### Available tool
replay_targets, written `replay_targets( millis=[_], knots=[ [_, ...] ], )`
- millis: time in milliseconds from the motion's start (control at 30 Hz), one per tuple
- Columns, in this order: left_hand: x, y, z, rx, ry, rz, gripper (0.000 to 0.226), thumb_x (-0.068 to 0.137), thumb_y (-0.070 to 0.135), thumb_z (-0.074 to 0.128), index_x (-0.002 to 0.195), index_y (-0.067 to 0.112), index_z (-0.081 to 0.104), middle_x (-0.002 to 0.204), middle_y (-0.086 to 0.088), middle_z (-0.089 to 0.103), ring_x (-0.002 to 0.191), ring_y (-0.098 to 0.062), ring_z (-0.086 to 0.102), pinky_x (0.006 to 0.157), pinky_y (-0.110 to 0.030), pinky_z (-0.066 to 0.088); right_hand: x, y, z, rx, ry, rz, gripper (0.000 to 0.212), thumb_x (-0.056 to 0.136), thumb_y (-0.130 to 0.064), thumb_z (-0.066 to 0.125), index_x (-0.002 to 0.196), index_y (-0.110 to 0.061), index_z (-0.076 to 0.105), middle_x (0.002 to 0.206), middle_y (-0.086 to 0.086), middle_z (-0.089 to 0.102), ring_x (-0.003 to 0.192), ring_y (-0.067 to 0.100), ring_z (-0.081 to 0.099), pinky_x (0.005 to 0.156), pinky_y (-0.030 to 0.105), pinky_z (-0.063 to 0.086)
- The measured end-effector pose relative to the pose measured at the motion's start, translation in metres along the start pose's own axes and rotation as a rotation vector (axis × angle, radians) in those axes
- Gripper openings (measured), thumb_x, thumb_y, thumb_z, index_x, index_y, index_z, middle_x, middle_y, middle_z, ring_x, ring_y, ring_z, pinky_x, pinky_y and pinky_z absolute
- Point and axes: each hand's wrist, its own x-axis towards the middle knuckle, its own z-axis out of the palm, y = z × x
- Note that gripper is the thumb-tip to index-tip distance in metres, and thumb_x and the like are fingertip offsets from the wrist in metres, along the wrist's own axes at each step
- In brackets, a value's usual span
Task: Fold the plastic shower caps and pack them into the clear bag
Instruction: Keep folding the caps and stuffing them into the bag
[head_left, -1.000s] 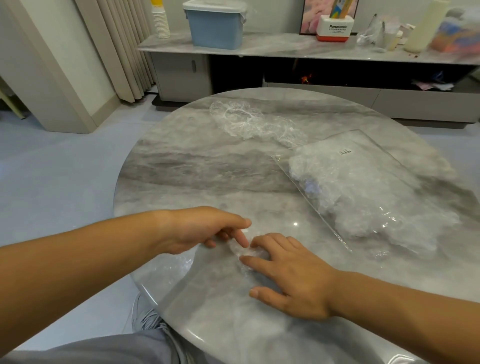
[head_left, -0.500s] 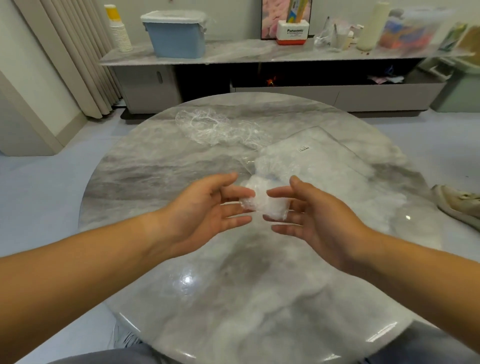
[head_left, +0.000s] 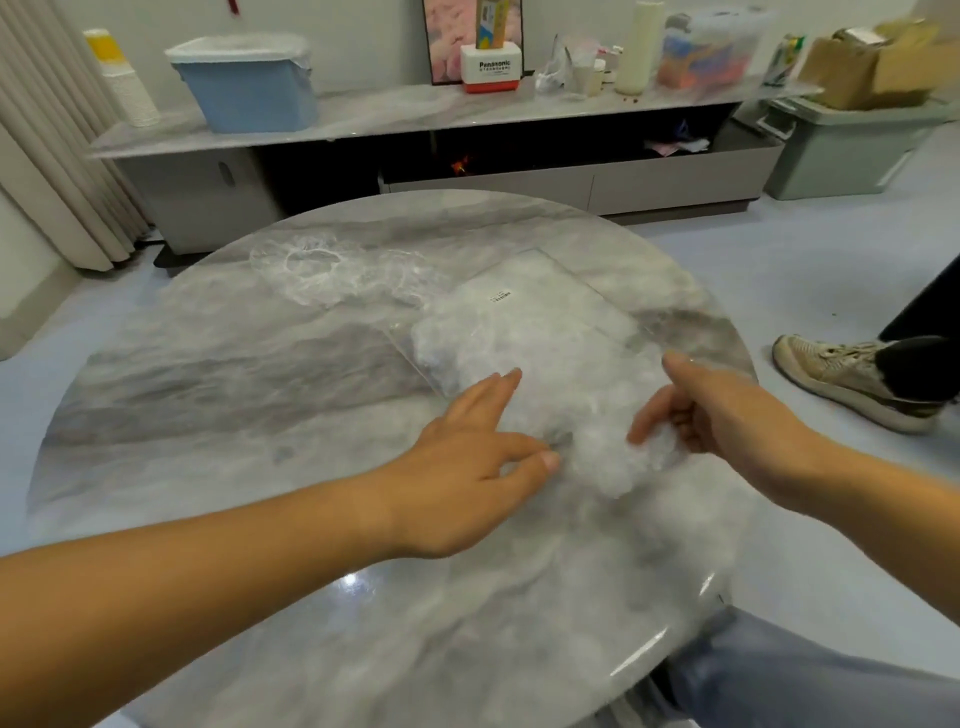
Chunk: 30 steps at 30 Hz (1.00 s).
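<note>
A clear bag with a small printed label lies flat on the round marble table, stuffed with white folded caps. My right hand grips a folded shower cap at the bag's near end. My left hand rests beside it at the bag's near left edge, thumb and fingers pinched low against the plastic; whether it holds the bag's lip is unclear. Loose unfolded shower caps lie spread at the table's far left.
Beyond the table stands a low cabinet carrying a blue bin, a stack of cups and bottles. Another person's shoe is on the floor at the right. A grey crate stands at the far right.
The cap was pressed flat on the near table, then lifted between both hands. Now my right hand has carried it right to the bag's near end, and my left hand has dropped to the bag.
</note>
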Motion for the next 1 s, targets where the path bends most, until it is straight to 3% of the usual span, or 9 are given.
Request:
replay_targets(
  millis=[133, 333, 433, 533, 667, 800, 933, 1000],
  knots=[
    [0.011, 0.0, 0.014, 0.327, -0.076, 0.053, 0.062, 0.1, 0.064, 0.023, 0.153, 0.033, 0.037, 0.159, 0.009, -0.038, 0.141, -0.003, -0.041, 0.123, -0.038, -0.01, 0.004, 0.016, 0.01, -0.148, -0.128, 0.129, 0.084, 0.079, -0.078, 0.025, 0.081, -0.017, 0.084, 0.087, 0.005, 0.078, 0.078, 0.016, 0.067, 0.081, 0.03, 0.053],
    [0.024, -0.005, 0.023, 0.547, -0.011, 0.06, 0.08, 0.1, 0.065, 0.016, 0.16, 0.018, -0.008, 0.16, 0.003, -0.037, 0.145, -0.008, -0.037, 0.124, -0.036, -0.009, 0.02, 0.022, 0.035, -0.049, -0.045, 0.17, 0.083, 0.082, -0.085, 0.029, 0.101, -0.023, 0.079, 0.108, 0.0, 0.074, 0.089, 0.019, 0.07, 0.105, 0.046, 0.049],
    [0.026, -0.008, 0.025, 0.556, 0.023, 0.099, 0.083, 0.099, 0.065, 0.016, 0.159, 0.016, -0.013, 0.163, 0.005, -0.031, 0.147, -0.006, -0.033, 0.125, -0.037, -0.007, 0.023, 0.014, 0.047, 0.167, -0.056, 0.244, 0.07, 0.094, -0.074, 0.034, 0.111, -0.017, 0.071, 0.126, 0.006, 0.065, 0.104, 0.022, 0.068, 0.098, 0.044, 0.055],
    [0.027, -0.011, 0.025, 0.543, 0.045, 0.138, 0.084, 0.099, 0.066, 0.018, 0.16, 0.016, -0.011, 0.165, 0.004, -0.024, 0.149, -0.006, -0.027, 0.125, -0.036, -0.004, 0.02, 0.006, 0.057, 0.403, -0.098, 0.272, 0.068, 0.097, -0.066, 0.038, 0.126, -0.01, 0.063, 0.131, 0.006, 0.061, 0.116, 0.025, 0.063, 0.087, 0.038, 0.059],
    [0.027, -0.015, 0.021, 0.521, 0.1, 0.165, 0.083, 0.096, 0.067, 0.015, 0.161, 0.018, 0.002, 0.167, 0.003, -0.018, 0.15, -0.008, -0.024, 0.126, -0.035, -0.002, 0.023, 0.008, 0.056, 0.448, 0.097, 0.197, 0.066, 0.101, -0.06, 0.04, 0.106, -0.007, 0.077, 0.116, 0.012, 0.072, 0.109, 0.03, 0.068, 0.087, 0.043, 0.059],
    [0.03, -0.012, 0.013, 0.502, 0.222, 0.149, 0.072, 0.099, 0.064, 0.02, 0.158, 0.021, 0.024, 0.166, 0.0, -0.024, 0.149, -0.01, -0.029, 0.124, -0.033, -0.009, 0.022, 0.008, 0.047, 0.468, 0.194, 0.184, 0.072, 0.103, -0.058, 0.036, 0.092, -0.001, 0.078, 0.095, 0.016, 0.078, 0.093, 0.033, 0.075, 0.085, 0.046, 0.06],
    [0.043, -0.008, 0.015, 0.642, 0.224, 0.145, 0.079, 0.1, 0.065, 0.015, 0.161, 0.014, 0.013, 0.163, -0.005, -0.031, 0.148, -0.016, -0.033, 0.124, -0.04, -0.013, 0.025, 0.012, 0.038, 0.362, 0.324, 0.14, 0.08, 0.104, -0.06, 0.033, 0.065, -0.007, 0.078, 0.085, 0.014, 0.077, 0.085, 0.031, 0.073, 0.081, 0.045, 0.061],
    [0.049, -0.006, 0.019, 0.681, 0.22, 0.142, 0.082, 0.099, 0.066, 0.012, 0.16, 0.012, 0.013, 0.163, -0.007, -0.03, 0.149, -0.018, -0.032, 0.124, -0.043, -0.011, 0.026, 0.015, 0.034, 0.304, 0.371, 0.107, 0.082, 0.104, -0.06, 0.028, 0.06, -0.011, 0.078, 0.079, 0.012, 0.077, 0.08, 0.03, 0.072, 0.081, 0.044, 0.058]
  ],
)
